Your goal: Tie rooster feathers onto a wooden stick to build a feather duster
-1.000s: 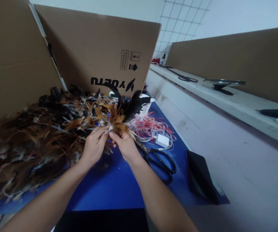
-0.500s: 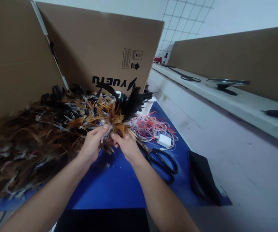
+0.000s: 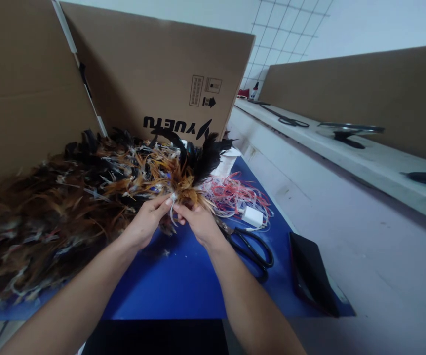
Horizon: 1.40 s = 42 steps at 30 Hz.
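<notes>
- Cardboard panels (image 3: 153, 64), brown, standing well beyond the scissors (image 3: 251, 253); one bears inverted black "YUETU" lettering
- White ledge (image 3: 390, 148), running along the wall side, well to the right of the scissors
- Blue tabletop (image 3: 183, 291), lying beneath the scissors and extending to their left
- Feather pile (image 3: 50, 217), brown and black with pale quill ends, heaped well to the left of the scissors
- Left hand (image 3: 148, 219), left of the scissors: thumb and index finger pinched together at the tied base of a feather bundle
- Right hand (image 3: 198, 219), between the scissors and the left hand: thumb and fingers grasping the same base from the other side
- Feather bundle (image 3: 185, 180), the item held in both hands, left of and beyond the scissors; black plumes fanned upward, orange-brown feathers at the lower part
- Tangle of red and white strands (image 3: 231, 190), loose, just beyond the scissors
- Black folded case (image 3: 314, 273), near the scissors on their right, partly spread
- Scissors themselves: black looped handles, just beside the right forearm
- White adapter (image 3: 252, 217), just beyond the scissor handles, at the tangle's near edge
- White strip (image 3: 173, 213), left of the scissors, hanging from the bundle's base between the hands
</notes>
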Available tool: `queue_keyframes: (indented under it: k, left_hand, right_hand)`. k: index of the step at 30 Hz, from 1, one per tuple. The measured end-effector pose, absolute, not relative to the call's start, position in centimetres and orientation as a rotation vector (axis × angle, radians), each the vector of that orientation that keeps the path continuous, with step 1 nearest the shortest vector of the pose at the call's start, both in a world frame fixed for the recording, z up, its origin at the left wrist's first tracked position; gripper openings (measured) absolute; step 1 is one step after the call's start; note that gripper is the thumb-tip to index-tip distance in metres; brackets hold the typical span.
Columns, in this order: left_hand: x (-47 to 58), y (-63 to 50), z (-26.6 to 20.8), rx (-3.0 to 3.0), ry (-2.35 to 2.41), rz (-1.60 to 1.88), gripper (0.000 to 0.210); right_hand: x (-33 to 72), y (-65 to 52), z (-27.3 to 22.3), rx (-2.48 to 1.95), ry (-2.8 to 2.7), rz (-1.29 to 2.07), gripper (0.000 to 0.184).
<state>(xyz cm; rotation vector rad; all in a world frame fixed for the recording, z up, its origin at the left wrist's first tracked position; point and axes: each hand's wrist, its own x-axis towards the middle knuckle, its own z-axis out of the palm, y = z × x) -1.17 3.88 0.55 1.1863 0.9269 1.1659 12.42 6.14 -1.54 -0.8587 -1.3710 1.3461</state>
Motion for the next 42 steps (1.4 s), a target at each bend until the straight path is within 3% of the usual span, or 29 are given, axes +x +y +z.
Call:
queue_keyframes:
  k: [10, 19, 34, 42]
  left_hand:
    - [-1.6, 3.7, 1.0, 1.138, 0.885, 1.083, 0.028]
    - [-2.3, 3.7, 1.4, 1.032, 0.737, 0.952, 0.025]
    - [-2.4, 4.0, 1.0, 0.843, 0.609, 0.888, 0.017]
    - [-2.6, 4.0, 0.8, 0.798, 0.650, 0.864, 0.019]
  right_hand:
    - [12.3, 5.6, -0.5, -0.746, -1.344, 1.441, 0.029]
    - [12.9, 5.6, 0.2, -0.718, -1.498, 1.302, 0.028]
    - [13.2, 5.4, 0.1, -0.756, -1.464, 1.574, 0.039]
    - [13.2, 6.0, -1.0, -0.817, -1.564, 1.340, 0.031]
